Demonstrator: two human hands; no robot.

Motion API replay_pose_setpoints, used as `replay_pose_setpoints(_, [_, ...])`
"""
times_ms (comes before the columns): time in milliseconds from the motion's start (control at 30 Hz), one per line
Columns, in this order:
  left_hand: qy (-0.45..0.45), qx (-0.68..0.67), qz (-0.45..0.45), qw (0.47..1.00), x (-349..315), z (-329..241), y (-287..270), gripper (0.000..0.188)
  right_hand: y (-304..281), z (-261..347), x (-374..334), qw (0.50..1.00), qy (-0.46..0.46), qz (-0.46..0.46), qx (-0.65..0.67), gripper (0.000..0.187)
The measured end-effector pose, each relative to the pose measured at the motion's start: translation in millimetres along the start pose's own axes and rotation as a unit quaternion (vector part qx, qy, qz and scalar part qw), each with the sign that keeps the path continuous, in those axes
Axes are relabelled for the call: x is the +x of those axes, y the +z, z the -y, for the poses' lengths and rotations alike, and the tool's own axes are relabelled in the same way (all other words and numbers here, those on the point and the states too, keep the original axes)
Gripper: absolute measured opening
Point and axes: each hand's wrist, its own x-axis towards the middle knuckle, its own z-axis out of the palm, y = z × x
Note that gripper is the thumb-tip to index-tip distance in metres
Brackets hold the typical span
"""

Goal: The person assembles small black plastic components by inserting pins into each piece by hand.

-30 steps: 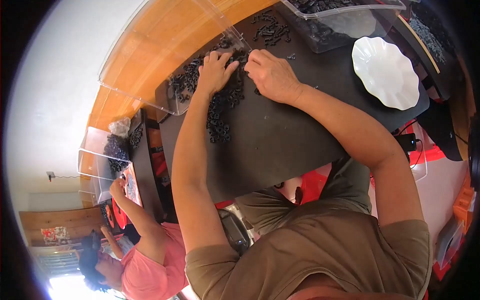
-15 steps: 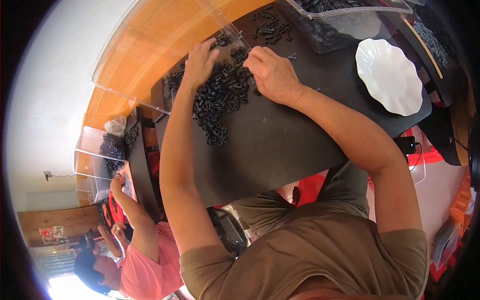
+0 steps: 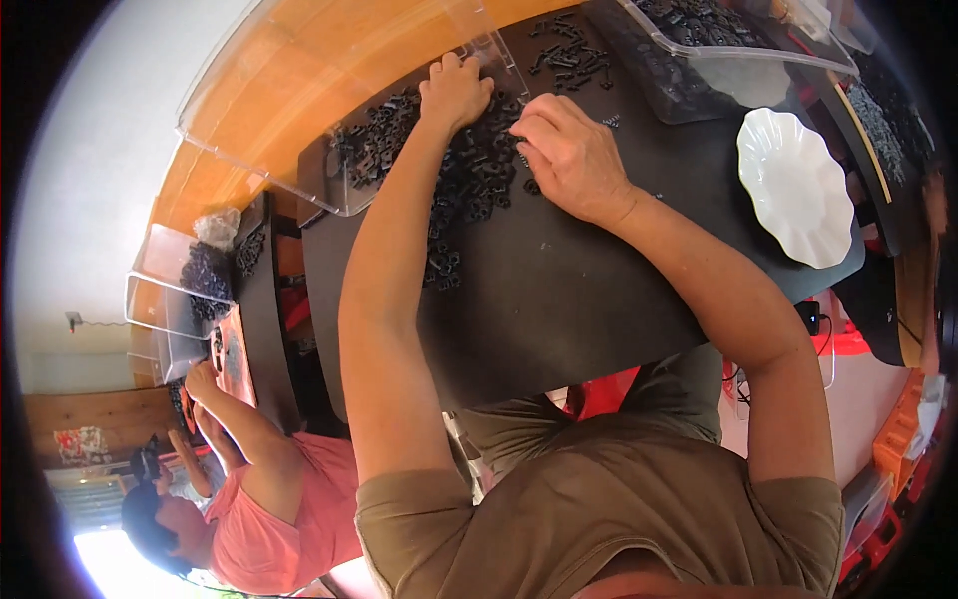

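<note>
Your left hand [image 3: 456,92] at the small black parts [image 3: 481,178], its grip impossible to tell, your right hand [image 3: 569,155] nearby, grip pinched together

Counter [image 3: 569,299]: plain dark grey
Small parts [image 3: 481,178]: black, far-left corner
Scalloped dish [image 3: 795,188]: white, right edge
Wearer's shirt [image 3: 619,494]: plain olive-brown

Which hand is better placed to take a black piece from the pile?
Likely the left hand: it reaches over the pile of black pieces, while the right hand is curled at the pile's right edge.
</note>
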Motion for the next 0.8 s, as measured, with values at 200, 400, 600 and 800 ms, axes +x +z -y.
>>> replay_pose_setpoints(200, [0.041, -0.041, -0.023, 0.998, -50, -2, -24, 0.028, 0, -2, 2, 1.0, -0.016, -0.013, -0.012, 0.013])
replay_pose_setpoints(400, [0.019, -0.127, -0.084, 0.988, -68, 41, -48, 0.03, -2, 2, 2, 1.0, -0.019, -0.016, -0.012, 0.013])
replay_pose_setpoints(600, [-0.15, 0.062, -0.063, 0.985, -73, 116, -26, 0.032, -3, 1, 4, 1.0, -0.02, -0.016, -0.015, 0.013])
replay_pose_setpoints(800, [-0.179, 0.024, -0.101, 0.978, -69, 115, -5, 0.035, -2, -1, 4, 1.0, -0.019, -0.017, -0.016, 0.013])
